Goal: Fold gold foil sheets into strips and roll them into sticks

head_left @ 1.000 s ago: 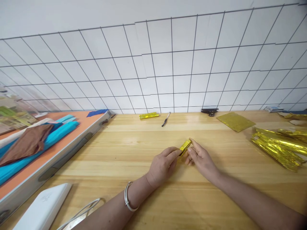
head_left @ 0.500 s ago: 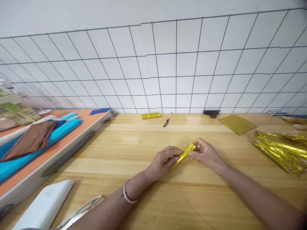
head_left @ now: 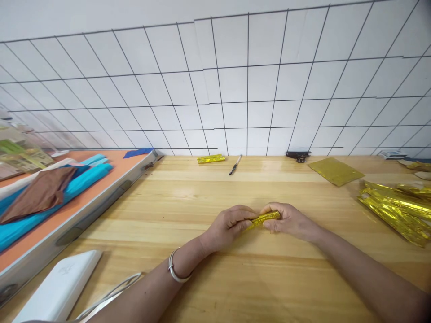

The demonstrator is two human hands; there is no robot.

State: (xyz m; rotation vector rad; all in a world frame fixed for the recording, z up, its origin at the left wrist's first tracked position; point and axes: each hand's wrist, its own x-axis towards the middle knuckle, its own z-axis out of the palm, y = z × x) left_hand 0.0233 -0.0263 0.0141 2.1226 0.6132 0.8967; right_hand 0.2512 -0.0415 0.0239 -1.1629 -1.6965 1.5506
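A narrow folded strip of shiny gold foil is held between my two hands, just above the wooden table. My left hand is closed on the strip's left end, its fingers covering that part. My right hand pinches the right end between thumb and fingers. Another folded gold strip lies near the wall, with a pen to its right. On the right rest a flat gold square and a heap of crinkled gold foil.
At left, an orange board carries blue rolls and brown crumpled paper. A white box-like device and a cable lie at front left. A black stapler-like object is by the tiled wall.
The held gold strip has turned from a steep slant to nearly level. My right hand has come slightly lower, with its fingers further over the strip. The camera view has shifted slightly.
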